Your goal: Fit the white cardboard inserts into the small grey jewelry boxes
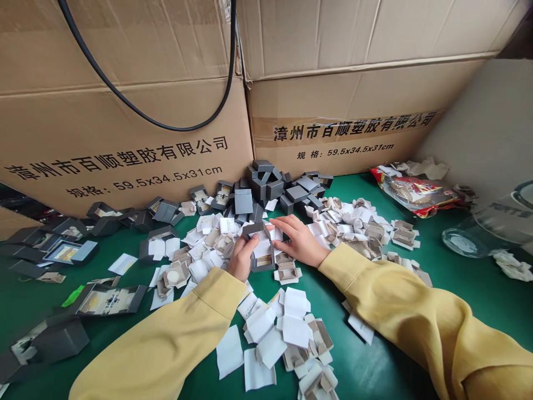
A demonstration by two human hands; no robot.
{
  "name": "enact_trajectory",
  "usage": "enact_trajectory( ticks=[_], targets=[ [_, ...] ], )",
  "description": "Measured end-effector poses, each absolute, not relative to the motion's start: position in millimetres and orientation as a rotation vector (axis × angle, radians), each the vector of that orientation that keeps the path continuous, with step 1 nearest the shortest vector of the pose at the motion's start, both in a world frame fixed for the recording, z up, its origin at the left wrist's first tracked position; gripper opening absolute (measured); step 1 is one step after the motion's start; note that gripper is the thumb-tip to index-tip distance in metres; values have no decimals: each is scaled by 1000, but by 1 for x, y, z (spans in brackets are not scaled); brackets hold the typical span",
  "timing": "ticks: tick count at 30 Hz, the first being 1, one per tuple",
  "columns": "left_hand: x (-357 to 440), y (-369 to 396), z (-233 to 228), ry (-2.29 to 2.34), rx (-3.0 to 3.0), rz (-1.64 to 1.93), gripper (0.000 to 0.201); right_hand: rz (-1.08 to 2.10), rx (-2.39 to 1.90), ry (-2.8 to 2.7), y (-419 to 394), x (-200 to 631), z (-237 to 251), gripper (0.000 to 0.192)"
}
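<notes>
Grey box: small, open, tilted up between both hands, just past the left fingertips and under the right fingers; a white card sits inside it.
Left hand: fingers closed on the box's left wall, thumb on its near rim; yellow sleeve runs back from the wrist.
Right hand: fingers curled over the box's right side and the white card, pressing on it; the same yellow cloth covers this arm.
White cards: loose sheets and beige inserts scattered nearer than the fingers, between the two sleeves, on the green table.
Beige inserts: a spread heap to the right of the right fingers, mixed with white paper.
Opened boxes: flat grey ones with pale linings, well to the left of the left fingers.
Grey box pile: closed and open boxes heaped just beyond the fingertips.
Glass jar: on its side, far right of the right hand.
Snack wrapper: red, crumpled, beyond and right of the fingers.
Cartons: two large printed cardboard ones standing behind everything, a black cable hanging across the left one.
</notes>
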State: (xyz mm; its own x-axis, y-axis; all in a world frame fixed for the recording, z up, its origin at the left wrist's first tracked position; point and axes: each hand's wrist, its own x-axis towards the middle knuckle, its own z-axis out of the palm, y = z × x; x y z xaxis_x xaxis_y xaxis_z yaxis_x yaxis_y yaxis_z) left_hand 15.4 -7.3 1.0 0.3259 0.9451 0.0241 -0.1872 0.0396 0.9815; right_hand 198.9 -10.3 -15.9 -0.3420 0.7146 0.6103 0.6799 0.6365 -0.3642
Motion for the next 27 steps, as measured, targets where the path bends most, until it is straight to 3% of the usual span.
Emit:
enact_trajectory(
  ticks=[8,13,27],
  targets=[
    [18,-3,-7,951,1258,1224,38,18,-1135,-2041,-11,198,-12,42],
    [20,3,-11,1024,1280,1340,31,28,-1157,-1953,-10,199,-13,40],
    [17,4,-11,1068,1401,1287,36,56,-1127,-1957,-10,198,-13,41]
  ],
)
